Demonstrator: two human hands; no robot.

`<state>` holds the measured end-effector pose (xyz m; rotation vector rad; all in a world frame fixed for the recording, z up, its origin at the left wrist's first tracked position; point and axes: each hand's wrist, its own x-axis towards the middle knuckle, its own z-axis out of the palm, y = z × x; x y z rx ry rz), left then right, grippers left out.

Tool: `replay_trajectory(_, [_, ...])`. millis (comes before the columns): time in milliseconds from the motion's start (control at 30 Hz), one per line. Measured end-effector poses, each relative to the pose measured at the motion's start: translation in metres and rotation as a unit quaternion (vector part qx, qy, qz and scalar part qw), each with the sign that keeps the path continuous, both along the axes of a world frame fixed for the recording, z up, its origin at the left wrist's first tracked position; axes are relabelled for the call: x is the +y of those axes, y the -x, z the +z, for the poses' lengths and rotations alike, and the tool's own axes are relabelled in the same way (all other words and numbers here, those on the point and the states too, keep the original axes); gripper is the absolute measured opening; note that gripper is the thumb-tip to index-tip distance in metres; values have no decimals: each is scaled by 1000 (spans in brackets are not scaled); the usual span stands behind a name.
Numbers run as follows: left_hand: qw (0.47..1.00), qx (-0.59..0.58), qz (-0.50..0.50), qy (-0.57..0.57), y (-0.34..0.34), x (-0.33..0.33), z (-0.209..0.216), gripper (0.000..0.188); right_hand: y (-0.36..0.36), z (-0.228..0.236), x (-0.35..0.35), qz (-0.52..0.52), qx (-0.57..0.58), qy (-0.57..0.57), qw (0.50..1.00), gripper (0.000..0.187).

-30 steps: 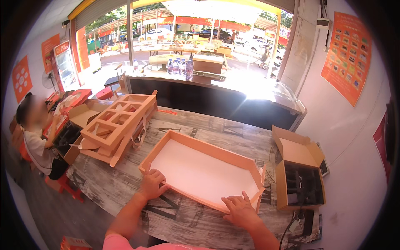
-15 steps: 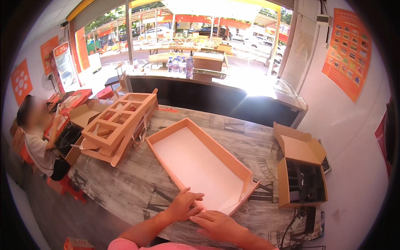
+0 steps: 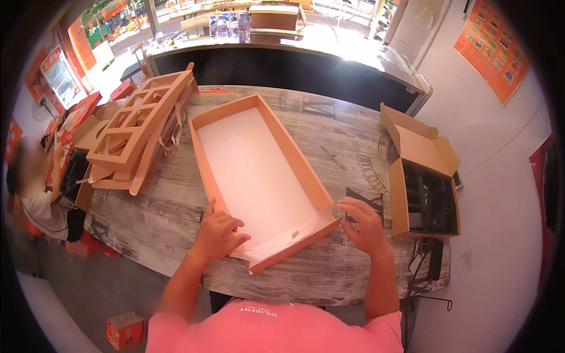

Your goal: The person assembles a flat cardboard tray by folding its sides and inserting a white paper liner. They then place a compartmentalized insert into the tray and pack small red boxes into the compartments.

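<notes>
A long, shallow cardboard tray (image 3: 297, 156) with brown walls and a white inside lies on the table in front of me. Its near end wall is partly folded, with a flap sticking out at the near left corner. My left hand (image 3: 220, 231) is at the tray's near left side, fingers spread and thumb over the white bottom. Beside the near right corner is my right hand (image 3: 364, 225), its fingers apart and bent toward the wall. Neither hand grips anything that I can see.
Stacked cardboard inserts (image 3: 141, 126) with square openings lie at the left. An open carton (image 3: 398, 200) of black items stands at the right. The wood-patterned table (image 3: 318, 117) meets a dark counter (image 3: 282, 82) behind. A person (image 3: 41, 200) sits at far left.
The tray has turned to lie straighter before me. My hands have parted: the right has moved from the near left corner to the near right one. The view has tipped downward.
</notes>
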<state>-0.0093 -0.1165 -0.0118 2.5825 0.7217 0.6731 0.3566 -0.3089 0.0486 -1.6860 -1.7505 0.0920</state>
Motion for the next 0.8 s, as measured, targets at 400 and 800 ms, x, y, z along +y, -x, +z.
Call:
replay_trajectory(400, [991,-85,-57,88,25,-13,35,30,47,-10,32,146,-35,22,988,23])
replay_trajectory(800, [960,-101,21,261,10,-27,16,11,47,-31,79,183,-33,114,976,12])
